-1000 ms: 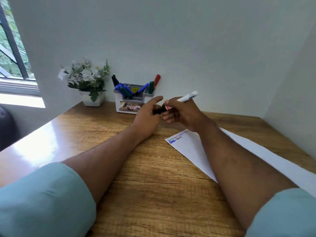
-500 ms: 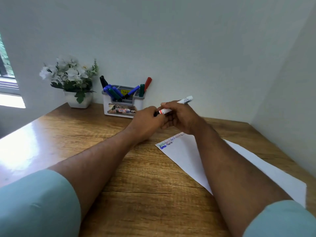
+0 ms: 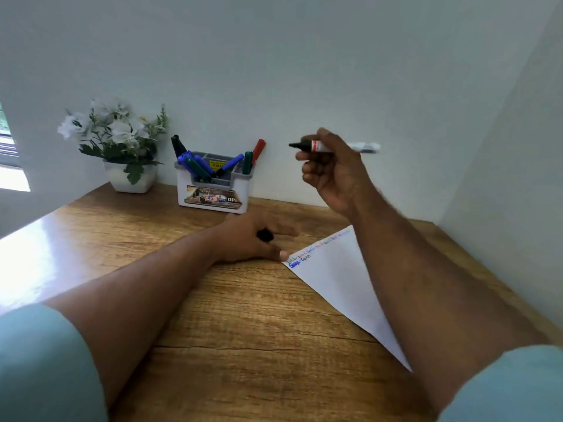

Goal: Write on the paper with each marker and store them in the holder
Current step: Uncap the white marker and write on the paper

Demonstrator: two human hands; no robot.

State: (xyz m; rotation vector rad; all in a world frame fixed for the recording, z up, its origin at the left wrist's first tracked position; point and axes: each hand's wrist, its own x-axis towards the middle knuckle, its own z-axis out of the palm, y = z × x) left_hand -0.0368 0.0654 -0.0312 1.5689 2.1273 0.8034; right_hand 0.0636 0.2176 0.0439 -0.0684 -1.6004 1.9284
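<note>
Markers number eight by our count: one white-barrelled marker with a black tip and red label band [image 3: 320, 146] in our right hand [image 3: 335, 175], and seven standing in the white and grey plastic holder [image 3: 213, 190] beyond our left hand [image 3: 253, 239]. In that holder we count one black, three blue, two green and one red, though the crowded blue and green ones overlap, so the split is uncertain. Our right hand is raised above the wooden desk [image 3: 243, 330], its fingers curled round the uncapped marker, tip pointing toward the holder. Our left hand rests on the desk with the fingers fairly straight, a small black cap [image 3: 265, 235] tucked between them, the fingertips touching the near corner of the single white paper sheet [image 3: 341, 284]. That sheet lies under our right forearm, with a few lines of coloured writing at its corner. One white pot of white flowers [image 3: 122, 147] stands left of the holder.
</note>
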